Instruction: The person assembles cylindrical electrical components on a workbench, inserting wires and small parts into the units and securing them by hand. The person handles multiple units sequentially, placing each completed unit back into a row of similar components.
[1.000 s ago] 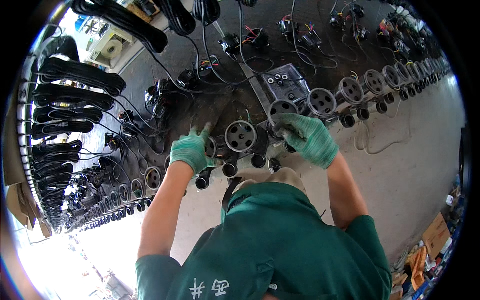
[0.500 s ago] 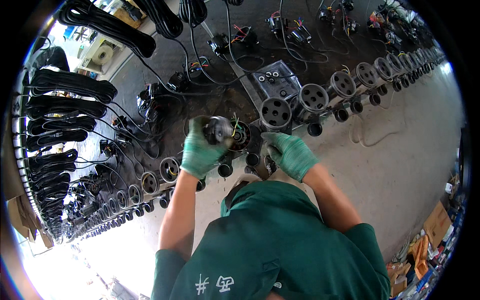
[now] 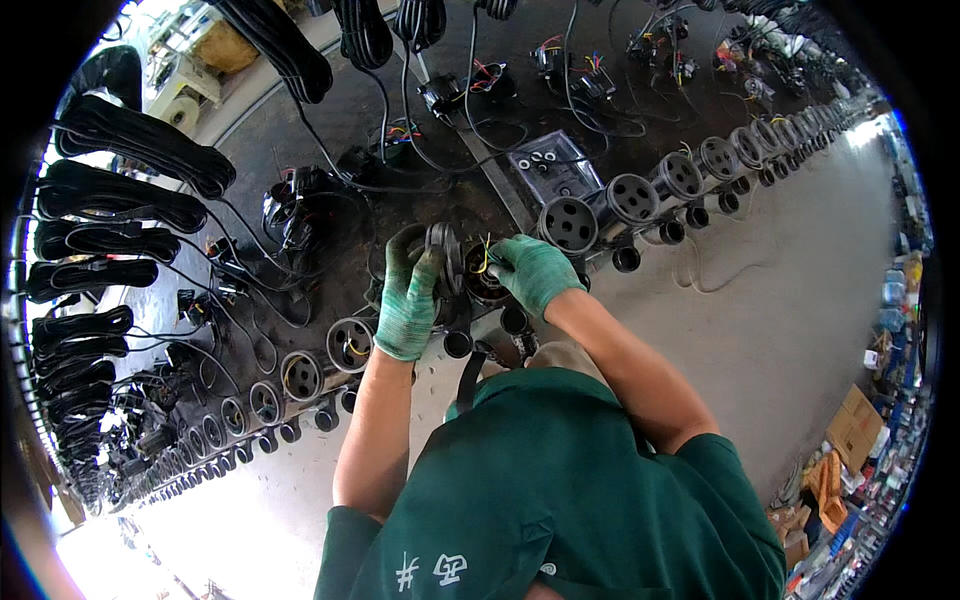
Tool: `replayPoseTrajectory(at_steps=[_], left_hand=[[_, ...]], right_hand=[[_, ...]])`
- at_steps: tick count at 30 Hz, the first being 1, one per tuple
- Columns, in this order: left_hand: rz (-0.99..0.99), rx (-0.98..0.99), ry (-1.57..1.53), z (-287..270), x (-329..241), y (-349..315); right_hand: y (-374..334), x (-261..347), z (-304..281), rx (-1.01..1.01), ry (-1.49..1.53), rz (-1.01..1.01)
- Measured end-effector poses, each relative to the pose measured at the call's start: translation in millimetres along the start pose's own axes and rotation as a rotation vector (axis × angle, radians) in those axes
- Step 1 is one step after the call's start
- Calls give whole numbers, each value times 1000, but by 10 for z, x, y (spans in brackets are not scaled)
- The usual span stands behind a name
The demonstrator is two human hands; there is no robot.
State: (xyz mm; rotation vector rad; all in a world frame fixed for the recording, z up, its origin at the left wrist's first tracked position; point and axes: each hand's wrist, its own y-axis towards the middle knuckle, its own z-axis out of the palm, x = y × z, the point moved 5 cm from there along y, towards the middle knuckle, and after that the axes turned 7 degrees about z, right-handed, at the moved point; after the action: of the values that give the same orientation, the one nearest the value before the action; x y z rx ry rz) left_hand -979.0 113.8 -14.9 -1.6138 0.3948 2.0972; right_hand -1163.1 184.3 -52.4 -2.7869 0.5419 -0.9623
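Both my hands wear green knit gloves. My left hand [image 3: 408, 300] grips a round black cover plate [image 3: 443, 262], held on edge beside an open black motor housing [image 3: 484, 283] with coloured wires showing inside. My right hand [image 3: 535, 272] is closed on the right side of that housing, fingers at its wires. The housing stands in a long curved row of like housings [image 3: 570, 224] at the edge of a dark workbench [image 3: 330, 120].
The row runs on to the left [image 3: 300, 375] and to the far right [image 3: 718, 157]. A clear plastic tray [image 3: 555, 165] with small parts lies behind the row. Coiled black cables [image 3: 130, 160] hang at left, wired parts [image 3: 300, 205] litter the bench. Cardboard boxes [image 3: 850, 420] sit on the concrete floor.
My left hand lifted the round cover off a housing in the row and turned it on edge. My right hand moved left onto the opened housing's wires.
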Motion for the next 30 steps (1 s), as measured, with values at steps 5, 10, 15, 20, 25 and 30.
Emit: replayPoseTrajectory(at_steps=[5, 10, 15, 20, 25, 30], left_hand=[[-47, -25, -175, -68, 307, 73], [-71, -38, -225, -115, 463, 124], [-26, -3, -30, -84, 416, 135], [-80, 25, 219, 160, 183, 37], [-2, 23, 455, 265, 255, -36], [36, 40, 659, 429, 243, -45]], right_hand=[[-11, 47, -84, -85, 37, -118], [107, -25, -176, -9, -19, -248], [240, 57, -202, 91, -7, -375], [309, 61, -147, 124, 28, -390], [318, -6, -136, 111, 75, -386], [343, -80, -117, 207, 19, -299]])
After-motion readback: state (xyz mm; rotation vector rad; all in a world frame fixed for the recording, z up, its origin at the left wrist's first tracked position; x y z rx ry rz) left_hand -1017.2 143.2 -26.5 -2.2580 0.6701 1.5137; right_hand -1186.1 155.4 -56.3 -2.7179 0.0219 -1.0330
